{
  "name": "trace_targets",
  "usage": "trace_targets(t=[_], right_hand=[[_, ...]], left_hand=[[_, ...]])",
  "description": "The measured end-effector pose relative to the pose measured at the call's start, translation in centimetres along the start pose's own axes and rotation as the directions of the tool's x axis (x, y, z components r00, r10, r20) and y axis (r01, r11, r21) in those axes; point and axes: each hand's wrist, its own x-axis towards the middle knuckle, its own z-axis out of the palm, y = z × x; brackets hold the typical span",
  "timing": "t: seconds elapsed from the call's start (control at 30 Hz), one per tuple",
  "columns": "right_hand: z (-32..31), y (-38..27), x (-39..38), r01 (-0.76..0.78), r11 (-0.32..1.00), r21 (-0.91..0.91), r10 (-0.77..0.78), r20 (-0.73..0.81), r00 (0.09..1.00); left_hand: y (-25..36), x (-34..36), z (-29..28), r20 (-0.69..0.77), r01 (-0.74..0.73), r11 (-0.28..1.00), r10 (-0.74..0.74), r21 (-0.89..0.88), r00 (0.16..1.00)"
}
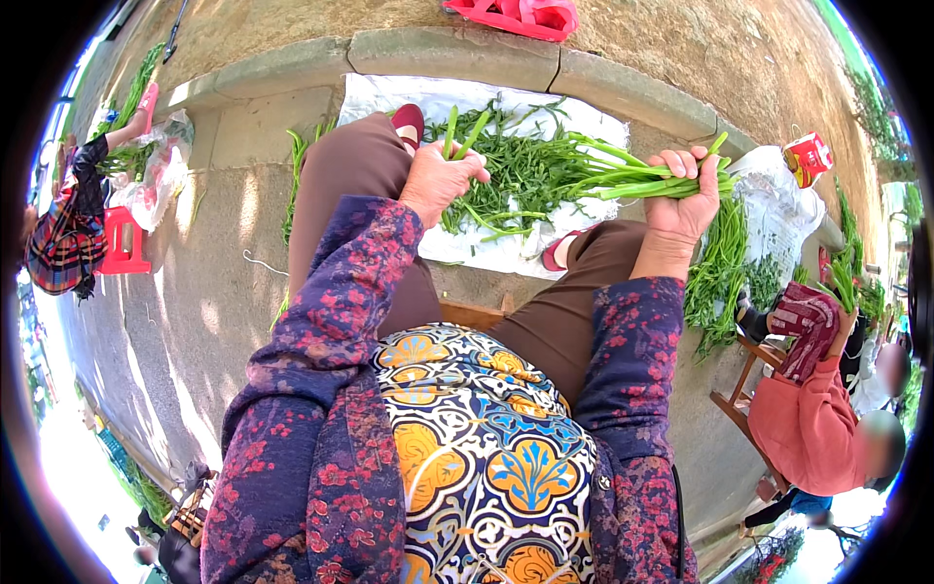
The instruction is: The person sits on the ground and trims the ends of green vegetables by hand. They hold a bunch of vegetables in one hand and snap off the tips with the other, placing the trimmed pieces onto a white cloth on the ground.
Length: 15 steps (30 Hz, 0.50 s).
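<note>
My left hand (443, 185) grips a few short, thick green stalks (465, 134) sticking up from its fingers, at the left of the white sheet. My right hand (686, 195) is closed round a bunch of long green stems (613, 170), which stretch leftward over the sheet. Below them, a heap of cut leafy greens (516, 141) and some loose stems cover much of the white sheet (384, 95) on the pavement between my feet. More long greens (718, 263) lie to the right of my right knee.
Red bag (516, 15) beyond the kerb (443, 51); white sack (788, 204) and red container (806, 154) at right. A person in a salmon top (793, 428) holds greens at lower right. Another person (68, 243) sits at left near a red stool (126, 243).
</note>
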Motion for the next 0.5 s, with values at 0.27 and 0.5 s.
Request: trace_targets(t=[0.27, 0.5], right_hand=[[-0.4, 0.0, 0.1, -0.036, 0.999, -0.028, 0.036, 0.016, 0.999], [0.3, 1.8, 0.1, -0.079, 0.996, -0.034, 0.079, 0.002, 0.997]], left_hand=[[1.0, -0.2, -0.1, -0.156, -0.143, 0.970, 0.175, 0.195, 0.972], [2.1, -2.1, 2.6, 0.109, 0.021, 0.982, -0.042, 0.188, 0.993]])
